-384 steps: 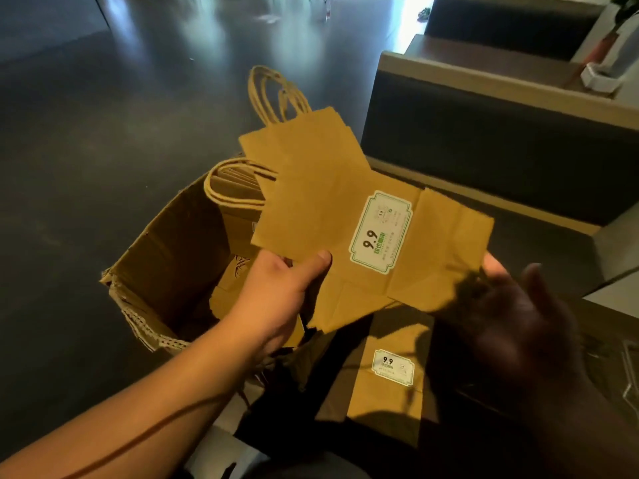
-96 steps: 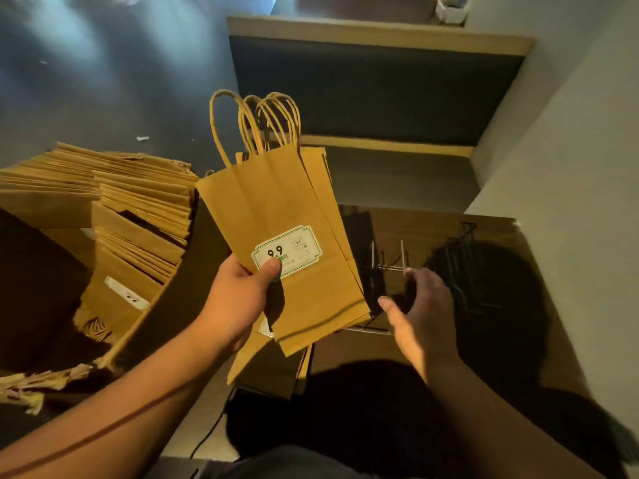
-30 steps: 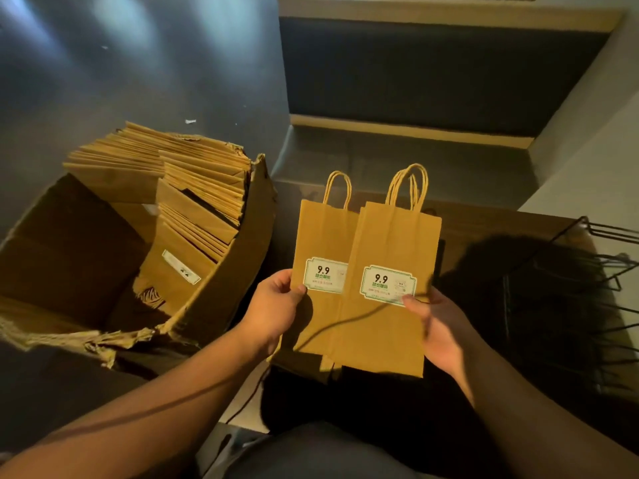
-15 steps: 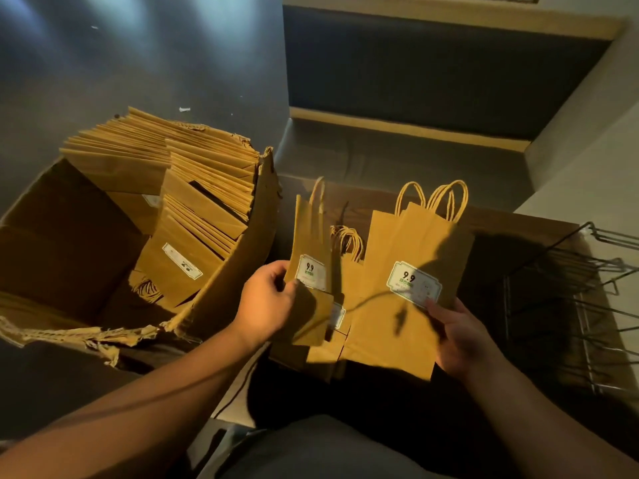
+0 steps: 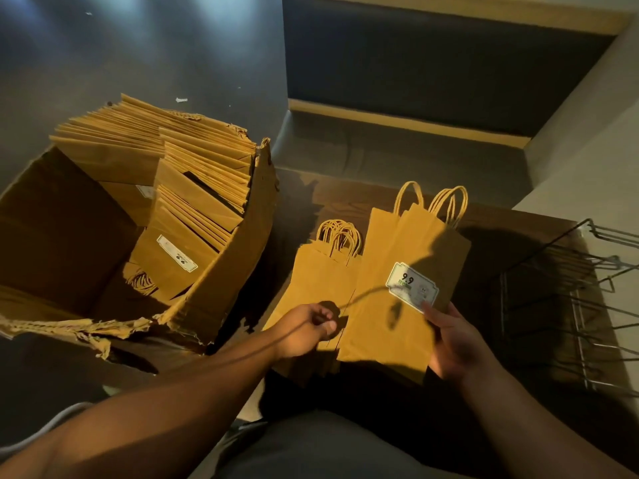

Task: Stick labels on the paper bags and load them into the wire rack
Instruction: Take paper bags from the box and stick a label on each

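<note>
Cardboard box [image 5: 221,271] fills the left of the frame, torn at its near rim and packed with flat paper bags [image 5: 193,174]; one shows a label. At centre, the left hand [image 5: 307,328] rests on a stack of bags [image 5: 318,271] lying on the dark table [image 5: 349,198], its grip curled, pinching the top bag's lower edge. Just right, the right hand [image 5: 456,344] holds up labelled bags [image 5: 397,250], thumb pressed beside the "9.9" label [image 5: 411,286]. Wire rack [image 5: 570,305] stands at the right edge, near the held bags.
</note>
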Demonstrator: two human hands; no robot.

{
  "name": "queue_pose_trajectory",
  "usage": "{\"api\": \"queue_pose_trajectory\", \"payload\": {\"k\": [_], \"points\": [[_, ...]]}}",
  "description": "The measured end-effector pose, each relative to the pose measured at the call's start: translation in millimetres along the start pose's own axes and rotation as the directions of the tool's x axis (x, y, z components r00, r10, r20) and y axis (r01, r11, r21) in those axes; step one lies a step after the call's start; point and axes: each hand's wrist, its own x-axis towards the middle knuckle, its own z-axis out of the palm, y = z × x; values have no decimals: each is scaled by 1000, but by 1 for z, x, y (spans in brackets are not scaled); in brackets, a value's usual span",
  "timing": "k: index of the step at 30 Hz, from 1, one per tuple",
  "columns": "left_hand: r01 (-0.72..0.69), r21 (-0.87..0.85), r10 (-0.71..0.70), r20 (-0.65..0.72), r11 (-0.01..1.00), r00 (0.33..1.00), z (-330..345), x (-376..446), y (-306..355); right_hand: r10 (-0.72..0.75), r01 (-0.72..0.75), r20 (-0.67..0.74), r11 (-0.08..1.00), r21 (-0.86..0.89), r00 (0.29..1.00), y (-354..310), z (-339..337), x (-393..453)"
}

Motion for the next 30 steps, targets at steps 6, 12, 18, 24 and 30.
{"api": "queue_pose_trajectory", "payload": {"k": [6,12,18,24,30], "points": [[-6,-641,20,14,767,1000,-11,-18,28,-13,17,97,999,-43,995,12,8,-6],[-131,-346,0,-356,929,935,-15,-5,20,-5,12,87,997,-81,996,17,8,-2],[-19,109,73,-520,994,851,-32,-6,-6,3,4,60,994,-108,998,14,0,4],[82,-727,-55,60,682,997,-4,-37,37,64,-43,196,993,-111,978,27,9,1],[247,-822,261,424,514,867,5,-38,28,-112,185,248,937,-297,962,35,27,1]]}}
